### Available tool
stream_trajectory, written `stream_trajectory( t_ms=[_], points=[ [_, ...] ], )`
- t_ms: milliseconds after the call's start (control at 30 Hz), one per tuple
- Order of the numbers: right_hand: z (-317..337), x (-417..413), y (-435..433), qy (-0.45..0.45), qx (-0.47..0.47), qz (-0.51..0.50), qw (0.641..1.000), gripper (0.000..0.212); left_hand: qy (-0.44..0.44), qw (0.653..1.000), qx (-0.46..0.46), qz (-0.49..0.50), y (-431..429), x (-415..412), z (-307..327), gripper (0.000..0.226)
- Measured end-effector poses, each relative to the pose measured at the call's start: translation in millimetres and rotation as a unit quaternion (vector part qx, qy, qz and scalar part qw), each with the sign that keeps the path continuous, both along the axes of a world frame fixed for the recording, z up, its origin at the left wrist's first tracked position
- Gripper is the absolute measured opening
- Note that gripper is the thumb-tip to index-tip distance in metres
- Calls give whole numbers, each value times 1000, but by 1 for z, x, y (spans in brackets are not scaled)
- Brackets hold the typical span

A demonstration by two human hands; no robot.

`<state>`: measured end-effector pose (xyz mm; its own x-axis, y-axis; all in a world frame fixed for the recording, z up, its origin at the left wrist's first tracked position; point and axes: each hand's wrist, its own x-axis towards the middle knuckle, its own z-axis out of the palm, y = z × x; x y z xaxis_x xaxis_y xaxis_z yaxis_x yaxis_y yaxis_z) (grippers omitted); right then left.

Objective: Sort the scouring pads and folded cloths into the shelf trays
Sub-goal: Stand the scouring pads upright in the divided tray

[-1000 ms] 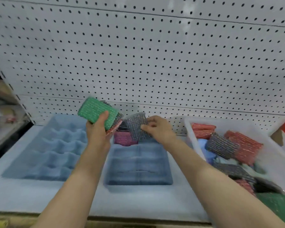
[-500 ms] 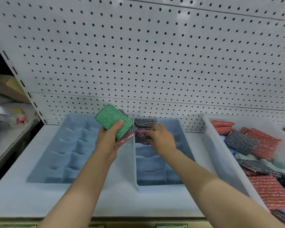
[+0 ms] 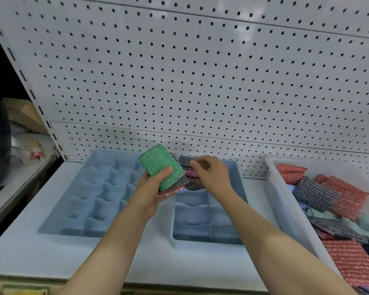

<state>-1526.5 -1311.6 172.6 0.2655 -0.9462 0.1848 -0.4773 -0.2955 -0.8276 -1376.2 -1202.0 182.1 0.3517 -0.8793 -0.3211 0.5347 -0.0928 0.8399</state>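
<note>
Stack of pads (image 3: pixel 176 182), green pad (image 3: pixel 161 166) uppermost, sits gripped in the left hand (image 3: pixel 149 193), just beside the right hand (image 3: pixel 211 174) curled over grey pads (image 3: pixel 185 162), grasp unclear.

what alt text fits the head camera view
A person's left hand holds a stack of scouring pads, green pad on top, while the right hand is over grey pads at the back of a blue divided tray. A white bin of red and grey pads stands to the right.
</note>
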Motion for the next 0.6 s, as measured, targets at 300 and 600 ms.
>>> stream_trajectory(
  t_ms=[300, 600],
  points=[
    [32, -24, 7, -164, 343, 115, 918, 34, -72, 990, -11, -118, -2, -42, 14, 38],
    [-2, -47, 4, -150, 216, -78, 962, 28, 7, 993, 11, 121, -2, -12, -1, 37]
  ],
)
